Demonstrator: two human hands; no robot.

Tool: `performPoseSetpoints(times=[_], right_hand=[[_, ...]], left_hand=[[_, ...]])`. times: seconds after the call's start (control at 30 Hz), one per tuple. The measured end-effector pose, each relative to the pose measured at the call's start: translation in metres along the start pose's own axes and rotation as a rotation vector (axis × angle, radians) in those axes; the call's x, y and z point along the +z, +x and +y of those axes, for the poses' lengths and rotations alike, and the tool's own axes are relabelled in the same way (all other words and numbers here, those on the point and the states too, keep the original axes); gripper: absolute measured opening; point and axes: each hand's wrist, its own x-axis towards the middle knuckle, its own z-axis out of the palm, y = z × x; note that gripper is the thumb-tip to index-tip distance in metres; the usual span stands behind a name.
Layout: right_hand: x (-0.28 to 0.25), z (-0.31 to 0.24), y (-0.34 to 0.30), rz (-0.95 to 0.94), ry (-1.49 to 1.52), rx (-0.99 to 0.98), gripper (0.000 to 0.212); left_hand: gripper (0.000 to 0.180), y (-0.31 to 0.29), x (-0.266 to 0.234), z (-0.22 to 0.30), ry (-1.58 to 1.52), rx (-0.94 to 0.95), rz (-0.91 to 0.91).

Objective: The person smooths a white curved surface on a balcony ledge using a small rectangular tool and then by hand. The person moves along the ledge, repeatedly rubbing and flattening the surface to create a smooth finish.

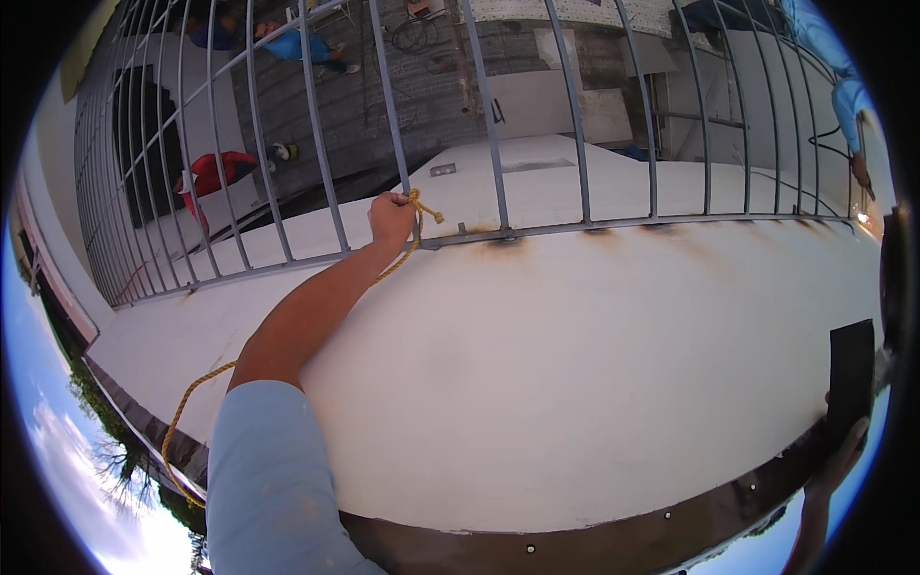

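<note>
My left hand [391, 218] is closed around an upright bar [391, 105] of a grey metal railing, low down near its bottom rail. Beside the fingers, a yellow rope [182, 410] is knotted to that bar, and its length runs down behind my forearm to the lower left. At the far right rim, my right hand [845, 452] grips a black, flat rectangular panel [851, 369]; its fingers are partly hidden. The railing's bottom rail [556, 230] lies along a white ledge [537, 383], with brown scorch marks below several bars.
A co-worker's hand [861, 172], below a blue sleeve, is near a bright glowing spot [865, 222] at the railing's right end. Beyond the bars, a person in blue [297, 46] is far below on a dark floor. Red cloth [216, 177] lies behind the left bars. A brown metal edge [594, 532] borders the ledge.
</note>
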Motion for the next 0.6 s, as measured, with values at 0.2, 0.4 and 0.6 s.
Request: performPoseSetpoints(times=[0.2,0.4,0.6], right_hand=[[0.013,-0.008,-0.005,0.032,-0.013,-0.098,0.064],[0.011,-0.008,-0.003,-0.039,0.017,-0.063,0.063],[0.067,-0.085,0.013,-0.227,-0.213,0.028,0.057]], left_hand=[[0.017,0.010,0.013,0.023,0.186,0.028,-0.021],[0.014,0.019,-0.014,0.020,0.289,0.291,-0.251],[0.015,0.025,-0.036,-0.002,0.233,0.564,-0.311]])
